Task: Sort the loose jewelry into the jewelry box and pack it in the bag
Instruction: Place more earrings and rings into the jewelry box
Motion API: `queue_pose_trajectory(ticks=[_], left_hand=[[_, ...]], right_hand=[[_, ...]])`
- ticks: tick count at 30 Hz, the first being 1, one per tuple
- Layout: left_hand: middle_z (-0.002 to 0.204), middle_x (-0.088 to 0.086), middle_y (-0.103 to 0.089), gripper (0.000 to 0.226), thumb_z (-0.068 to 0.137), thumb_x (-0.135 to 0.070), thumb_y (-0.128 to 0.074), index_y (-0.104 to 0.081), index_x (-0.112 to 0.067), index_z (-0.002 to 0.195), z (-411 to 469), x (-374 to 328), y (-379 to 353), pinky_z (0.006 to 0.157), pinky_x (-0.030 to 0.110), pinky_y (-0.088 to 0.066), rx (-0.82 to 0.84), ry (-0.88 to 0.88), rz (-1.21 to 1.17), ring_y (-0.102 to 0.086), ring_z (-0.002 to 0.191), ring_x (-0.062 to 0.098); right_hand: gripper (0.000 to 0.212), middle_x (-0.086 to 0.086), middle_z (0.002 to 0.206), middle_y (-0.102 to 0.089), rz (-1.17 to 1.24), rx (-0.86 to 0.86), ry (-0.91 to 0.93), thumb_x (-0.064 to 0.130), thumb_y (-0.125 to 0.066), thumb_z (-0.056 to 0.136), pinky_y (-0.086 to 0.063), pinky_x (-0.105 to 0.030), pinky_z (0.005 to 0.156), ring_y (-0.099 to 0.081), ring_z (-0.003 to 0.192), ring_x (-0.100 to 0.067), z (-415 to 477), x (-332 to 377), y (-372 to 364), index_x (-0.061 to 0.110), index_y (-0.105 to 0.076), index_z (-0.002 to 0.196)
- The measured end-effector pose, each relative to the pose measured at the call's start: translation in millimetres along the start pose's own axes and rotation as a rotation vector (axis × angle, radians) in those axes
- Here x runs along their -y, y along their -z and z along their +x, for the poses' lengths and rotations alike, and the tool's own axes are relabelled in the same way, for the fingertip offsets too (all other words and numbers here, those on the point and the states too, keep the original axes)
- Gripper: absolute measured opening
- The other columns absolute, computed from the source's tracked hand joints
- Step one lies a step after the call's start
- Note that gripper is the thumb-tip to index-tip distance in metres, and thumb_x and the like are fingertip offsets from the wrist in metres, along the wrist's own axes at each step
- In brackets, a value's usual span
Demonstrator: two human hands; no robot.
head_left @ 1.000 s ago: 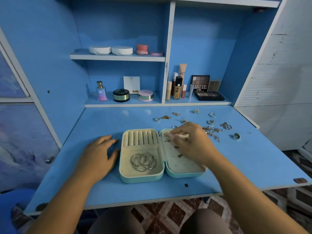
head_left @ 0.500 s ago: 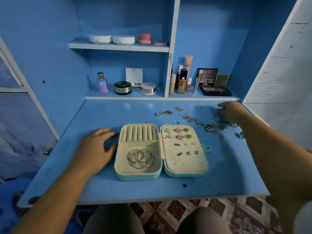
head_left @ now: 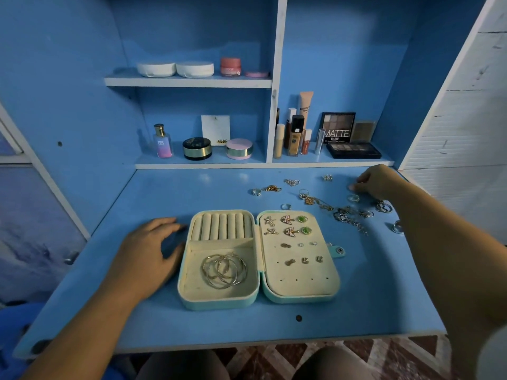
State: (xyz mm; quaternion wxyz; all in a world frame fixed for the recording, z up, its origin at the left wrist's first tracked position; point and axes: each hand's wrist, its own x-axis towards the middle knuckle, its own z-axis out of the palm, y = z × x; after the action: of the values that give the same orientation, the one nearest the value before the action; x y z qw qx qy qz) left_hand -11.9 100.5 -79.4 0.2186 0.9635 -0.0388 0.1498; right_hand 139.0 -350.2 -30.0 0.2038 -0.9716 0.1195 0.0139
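The mint jewelry box (head_left: 219, 304) lies open on the blue desk (head_left: 370, 297). Its left half holds ring rolls and several hoop earrings (head_left: 223, 270). Its right panel carries pinned stud earrings (head_left: 288, 224). Loose rings and chains (head_left: 348, 215) are scattered behind and to the right of the box. My left hand (head_left: 145, 256) rests on the desk, fingers relaxed, against the box's left side. My right hand (head_left: 375, 181) is at the far right back of the desk, its curled fingertips pinching a small silver ring (head_left: 352, 187) that is still on the surface. No bag is in view.
Shelves behind the desk hold a perfume bottle (head_left: 162, 141), round compacts (head_left: 197, 148), foundation tubes (head_left: 296, 133) and an eyeshadow palette (head_left: 352, 149). A white wall (head_left: 466, 133) borders the right side. The desk's front edge runs just above my knees.
My right hand left the box's earring panel and reached to the far right back of the desk, where its fingertips closed on a ring. My left hand stayed put.
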Motion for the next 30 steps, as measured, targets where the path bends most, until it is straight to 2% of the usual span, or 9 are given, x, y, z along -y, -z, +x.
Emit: queue_pose_trajectory(ticks=[2, 4, 9, 12, 15, 19, 23, 27, 30], left_hand=[[0.13, -0.001, -0.062, 0.037, 0.085, -0.024, -0.072, -0.068, -0.016, 0.12, 0, 0, 0, 0.102, 0.036, -0.042, -0.001, -0.001, 0.003, -0.057, 0.118, 0.022], [0.13, -0.001, -0.062, 0.037, 0.085, -0.024, -0.072, -0.068, -0.015, 0.12, 0, 0, 0, 0.102, 0.036, -0.042, -0.002, -0.003, 0.005, -0.057, 0.118, 0.021], [0.128, 0.0, -0.063, 0.037, 0.083, -0.022, -0.073, -0.069, -0.015, 0.119, 1, 2, 0, 0.101, 0.039, -0.045, -0.005, -0.01, 0.004, -0.059, 0.116, 0.023], [0.127, 0.001, -0.063, 0.037, 0.083, -0.021, -0.074, -0.069, -0.014, 0.119, 1, 2, -1, 0.101, 0.041, -0.045, -0.007, -0.011, 0.002, -0.059, 0.115, 0.024], [0.126, 0.002, -0.064, 0.036, 0.083, -0.02, -0.074, -0.069, -0.013, 0.118, 0, 2, -1, 0.1, 0.042, -0.045, -0.006, -0.01, 0.002, -0.059, 0.114, 0.025], [0.128, 0.002, -0.063, 0.037, 0.084, -0.021, -0.073, -0.068, -0.013, 0.119, 1, 2, -2, 0.101, 0.044, -0.045, 0.007, -0.003, 0.008, -0.059, 0.116, 0.027], [0.128, 0.006, -0.062, 0.036, 0.085, -0.019, -0.072, -0.068, -0.011, 0.12, 0, 2, -2, 0.102, 0.044, -0.044, 0.018, -0.004, 0.0, -0.058, 0.117, 0.029], [0.13, 0.006, -0.061, 0.036, 0.087, -0.02, -0.07, -0.067, -0.011, 0.122, -1, 2, -1, 0.104, 0.044, -0.043, 0.03, 0.006, -0.004, -0.057, 0.119, 0.029], [0.131, 0.007, -0.06, 0.036, 0.087, -0.017, -0.069, -0.066, -0.01, 0.123, -2, 1, 0, 0.105, 0.042, -0.042, 0.046, 0.027, -0.026, -0.056, 0.12, 0.029]], right_hand=[[0.032, -0.007, 0.088, -0.061, 0.057, -0.025, -0.008, 0.035, -0.077, 0.077, -0.034, -0.026, 0.053, -0.052, 0.075, -0.023, -1, -1, 0, 0.01, -0.067, 0.095], [0.03, -0.009, 0.094, -0.061, 0.132, -0.07, 0.005, 0.032, -0.079, 0.075, -0.035, -0.024, 0.053, -0.054, 0.078, -0.024, -3, -2, -3, 0.014, -0.064, 0.094], [0.011, -0.009, 0.077, -0.067, 0.338, -0.185, 0.121, 0.017, -0.067, 0.088, -0.041, -0.023, 0.051, -0.06, 0.061, -0.015, -23, 11, -6, 0.007, -0.067, 0.09], [0.009, -0.005, 0.074, -0.066, 0.399, -0.241, 0.199, 0.021, -0.062, 0.091, -0.04, -0.023, 0.05, -0.062, 0.066, -0.016, -53, 26, 3, 0.013, -0.064, 0.087], [0.009, 0.003, 0.073, -0.063, 0.402, -0.185, 0.296, 0.027, -0.061, 0.091, -0.042, -0.021, 0.047, -0.054, 0.061, -0.014, -92, 47, 4, 0.021, -0.061, 0.084], [0.011, 0.006, 0.077, -0.064, 0.439, -0.095, 0.413, 0.03, -0.063, 0.09, -0.046, -0.02, 0.056, -0.056, 0.068, -0.008, -150, 76, -15, 0.031, -0.06, 0.08], [0.011, 0.011, 0.067, -0.06, 0.633, -0.074, 0.416, 0.022, -0.067, 0.087, -0.042, -0.011, 0.052, -0.05, 0.054, 0.003, -189, 91, -52, 0.027, -0.062, 0.079], [0.023, 0.009, 0.07, -0.06, 0.669, -0.072, 0.417, 0.015, -0.064, 0.089, -0.056, -0.026, 0.059, -0.054, 0.058, -0.001, -201, 93, -79, 0.035, -0.058, 0.079], [0.02, 0.006, 0.071, -0.061, 0.676, -0.1, 0.403, 0.018, -0.062, 0.09, -0.05, -0.018, 0.056, -0.053, 0.059, -0.002, -201, 91, -78, 0.034, -0.057, 0.079]])
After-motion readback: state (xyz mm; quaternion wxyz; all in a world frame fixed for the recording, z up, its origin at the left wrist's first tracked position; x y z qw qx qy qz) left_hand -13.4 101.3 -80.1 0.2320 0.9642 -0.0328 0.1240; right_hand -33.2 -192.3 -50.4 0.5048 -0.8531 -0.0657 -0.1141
